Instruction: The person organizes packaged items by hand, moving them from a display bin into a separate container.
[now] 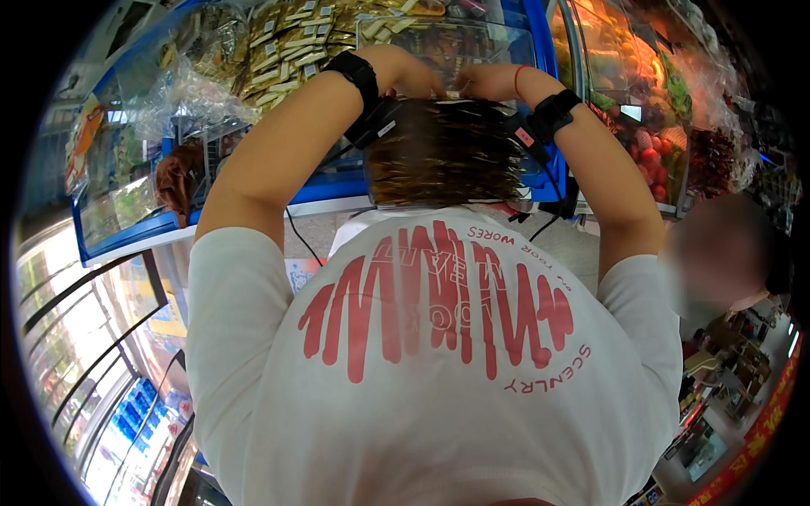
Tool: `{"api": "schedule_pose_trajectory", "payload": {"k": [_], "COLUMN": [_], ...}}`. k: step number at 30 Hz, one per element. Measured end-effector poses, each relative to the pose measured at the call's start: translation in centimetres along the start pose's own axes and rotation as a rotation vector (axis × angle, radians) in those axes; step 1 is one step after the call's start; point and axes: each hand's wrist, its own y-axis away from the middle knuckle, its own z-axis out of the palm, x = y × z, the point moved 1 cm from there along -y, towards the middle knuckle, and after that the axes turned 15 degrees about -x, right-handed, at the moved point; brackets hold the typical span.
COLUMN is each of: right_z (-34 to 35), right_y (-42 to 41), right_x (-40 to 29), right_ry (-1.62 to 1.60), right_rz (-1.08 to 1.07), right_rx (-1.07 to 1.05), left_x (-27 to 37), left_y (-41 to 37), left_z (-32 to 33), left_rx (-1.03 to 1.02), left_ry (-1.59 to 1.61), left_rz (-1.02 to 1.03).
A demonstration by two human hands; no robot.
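A thick stack of flat brown-gold packets [443, 155] stands close before my chest, its layered edges facing me. My left hand [417, 76] is at the stack's far upper edge, fingers pointing down and partly hidden. Beside it, my right hand [484, 82] has curled fingers near the same edge, with the tips hard to make out. Just beyond both hands lies a clear plastic bin [506, 38] with dark packets showing inside. More gold packets with pale strips [285, 57] lie in rows to the left of the bin.
A blue-framed display case [550, 114] surrounds the packets. Crumpled clear plastic [196, 101] and a brown cloth [180, 177] are at left. Red fruit or vegetables [652, 161] fill a lit display at right. A person's head [721, 253] is close by my right arm. Black cables [304, 237] hang near my wrists.
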Motion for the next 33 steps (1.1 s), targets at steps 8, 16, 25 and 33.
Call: {"api": "schedule_pose_trajectory", "payload": {"k": [8, 16, 25, 33], "right_z": [-0.4, 0.0, 0.8, 1.0], "right_y": [-1.4, 0.9, 0.4, -2.9], "right_x": [-0.3, -2.8, -2.1, 0.4], "right_ry": [0.258, 0.038, -0.144, -0.022], "right_rz": [-0.015, -0.076, -0.129, -0.131], "right_rx": [-0.062, 0.082, -0.024, -0.057], "left_x": [-0.4, -2.0, -3.0, -1.9], "left_y": [-0.3, -2.6, -3.4, -1.4], "left_z": [0.2, 0.4, 0.4, 1.0], "left_rx": [-0.001, 0.179, 0.171, 0.197], "left_ry": [0.068, 0.088, 0.189, 0.193], "left_rz": [0.041, -0.021, -0.002, 0.134]}}
